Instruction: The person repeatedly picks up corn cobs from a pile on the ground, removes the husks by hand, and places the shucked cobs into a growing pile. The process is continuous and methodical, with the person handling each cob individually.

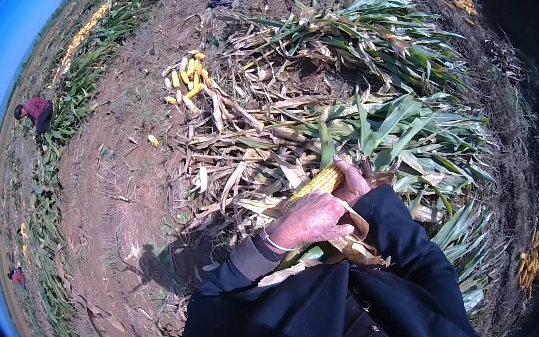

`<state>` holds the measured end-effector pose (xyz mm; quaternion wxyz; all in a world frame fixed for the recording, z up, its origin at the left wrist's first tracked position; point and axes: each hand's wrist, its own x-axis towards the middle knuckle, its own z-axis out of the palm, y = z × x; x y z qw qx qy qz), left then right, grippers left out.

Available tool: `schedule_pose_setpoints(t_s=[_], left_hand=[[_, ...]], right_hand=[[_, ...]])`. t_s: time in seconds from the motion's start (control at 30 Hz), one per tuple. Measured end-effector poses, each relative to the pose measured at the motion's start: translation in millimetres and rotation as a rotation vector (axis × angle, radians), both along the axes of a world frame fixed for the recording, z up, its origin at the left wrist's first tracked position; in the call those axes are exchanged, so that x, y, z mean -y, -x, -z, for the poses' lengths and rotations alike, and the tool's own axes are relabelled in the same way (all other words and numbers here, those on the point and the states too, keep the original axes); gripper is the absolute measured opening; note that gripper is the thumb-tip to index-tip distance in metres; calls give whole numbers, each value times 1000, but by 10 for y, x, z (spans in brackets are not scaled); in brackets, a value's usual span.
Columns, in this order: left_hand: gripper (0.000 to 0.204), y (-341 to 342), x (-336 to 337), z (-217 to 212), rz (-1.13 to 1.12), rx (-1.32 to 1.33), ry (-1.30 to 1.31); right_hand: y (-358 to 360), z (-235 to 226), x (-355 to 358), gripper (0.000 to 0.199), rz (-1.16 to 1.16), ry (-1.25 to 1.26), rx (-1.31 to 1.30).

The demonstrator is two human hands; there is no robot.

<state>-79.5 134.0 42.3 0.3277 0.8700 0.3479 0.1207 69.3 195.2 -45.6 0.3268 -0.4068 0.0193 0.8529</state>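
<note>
A yellow ear of corn (320, 183) lies slantwise across my two hands, its kernels bared along the upper side. My right hand (353, 183) is closed around the ear's right end. In front of the ear, my left hand (311, 220) has its fingers curled onto dry corn husk (355, 247), which hangs down toward my dark jacket. The back of this hand hides the ear's lower side and most of the grip. A pale band circles the left wrist.
Cut corn stalks (407, 121) with green leaves lie under and beyond my hands. Husked ears (190, 77) form a pile on the soil ahead, with another ear pile (534, 259) at the right. A person in a red checked top (37, 108) bends over at far left.
</note>
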Motion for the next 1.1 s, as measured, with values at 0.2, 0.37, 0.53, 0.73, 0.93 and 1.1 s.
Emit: schedule_pose_setpoints(t_s=[0.2,0.37,0.53,0.73,0.93,1.1], left_hand=[[64,625,-285,71,-623,96,-78],[78,593,4,691,-490,94,169],[45,1146,244,1297,-679,1072,1392],[48,2229,841,2444,-1075,1475,1832],[48,3300,103,2374,-1471,1585,1279],[64,3443,-1151,625,-1247,1775,413]], right_hand=[[187,287,58,34,71,-100,13],[318,-9,119,34,-22,-187,67],[192,149,268,63,-744,-970,525],[130,-89,315,61,-1034,-1361,730],[96,-64,406,62,-997,-1366,821],[71,-1,474,56,-942,-1388,911]])
